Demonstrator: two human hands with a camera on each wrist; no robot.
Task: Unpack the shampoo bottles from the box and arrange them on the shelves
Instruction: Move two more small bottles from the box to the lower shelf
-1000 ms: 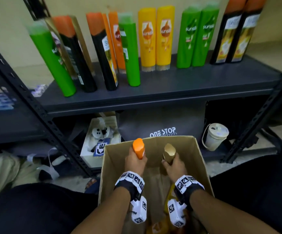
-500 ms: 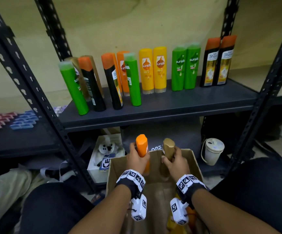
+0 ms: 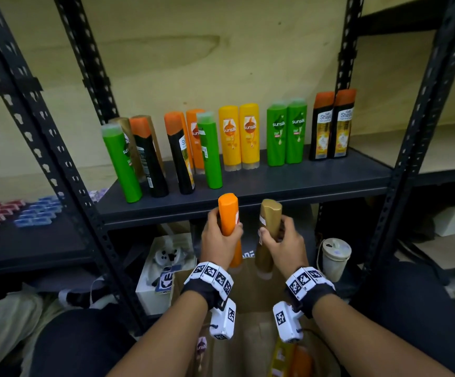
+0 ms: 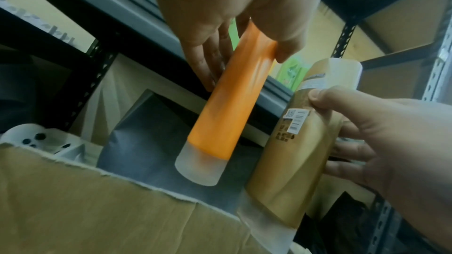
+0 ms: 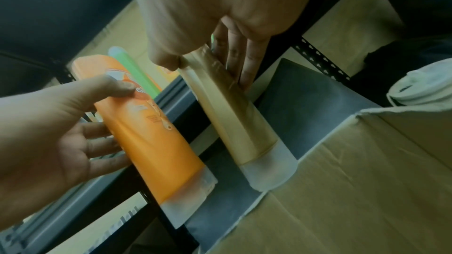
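Two bottles up, orange (image 3: 228,213) clamped in left hand (image 3: 219,242), gold (image 3: 269,217) in right hand (image 3: 282,244), just below shelf (image 3: 248,197) front edge; risk clipping edge, toppling front-edge row.

Plain pale yellow-beige wall (image 3: 221,55) behind everything, faint darker stain across the upper part. Black slotted-angle uprights (image 3: 44,148) frame the view, with matching posts at the back (image 3: 343,50) and right (image 3: 422,104). Adjacent rack bay on the left (image 3: 30,240) carries rows of small red and blue packets (image 3: 17,213). Underneath: a grey bag with white print (image 3: 248,254), a white lidded tub (image 3: 333,257), a white carton with a controller picture (image 3: 163,268). Lighting dim, even, no hard shadows. Light-coloured floor (image 3: 438,251) at far right.
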